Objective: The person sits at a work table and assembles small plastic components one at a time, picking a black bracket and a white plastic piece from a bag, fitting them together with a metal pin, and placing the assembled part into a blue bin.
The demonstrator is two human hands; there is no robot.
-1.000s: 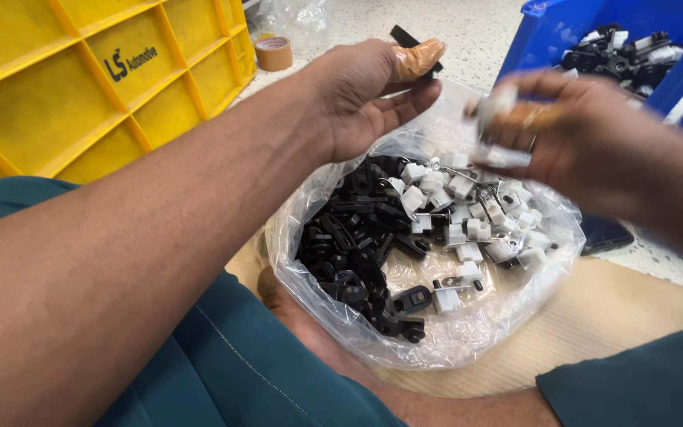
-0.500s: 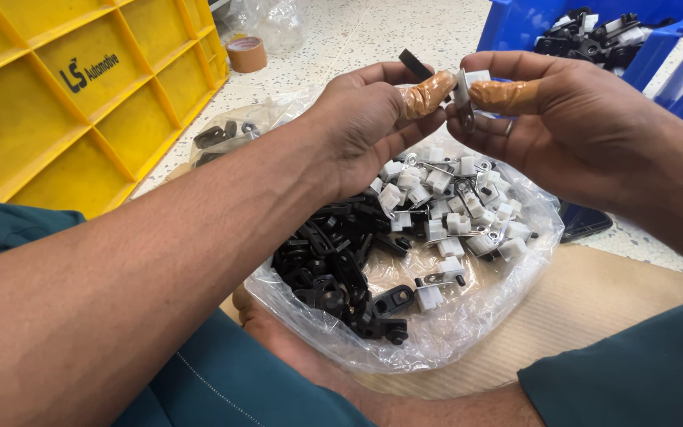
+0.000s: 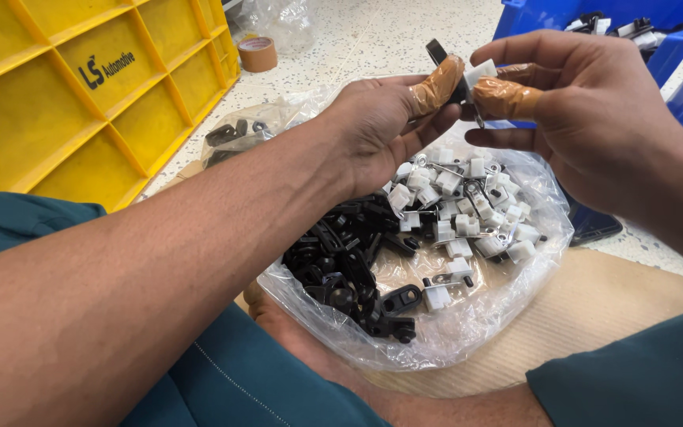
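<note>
My left hand (image 3: 381, 126) pinches a small black plastic clip (image 3: 436, 54) between thumb and taped forefinger. My right hand (image 3: 586, 119) holds a small white plastic piece (image 3: 480, 73) with taped fingertips, pressed right against the black clip. Both hands meet above an open clear plastic bag (image 3: 468, 324). In the bag lie several black clips (image 3: 341, 261) on the left and several white pieces with metal pins (image 3: 468, 205) on the right.
A yellow compartment crate (image 3: 88, 95) stands at the left. A blue bin (image 3: 658, 32) with more parts is at the top right. A roll of brown tape (image 3: 257, 54) and a second small bag of black parts (image 3: 235, 138) lie on the speckled floor. Brown cardboard (image 3: 610, 308) lies under the bag.
My hands came together from apart. The white piece in my right hand now touches the black clip in my left, held above the bag.
</note>
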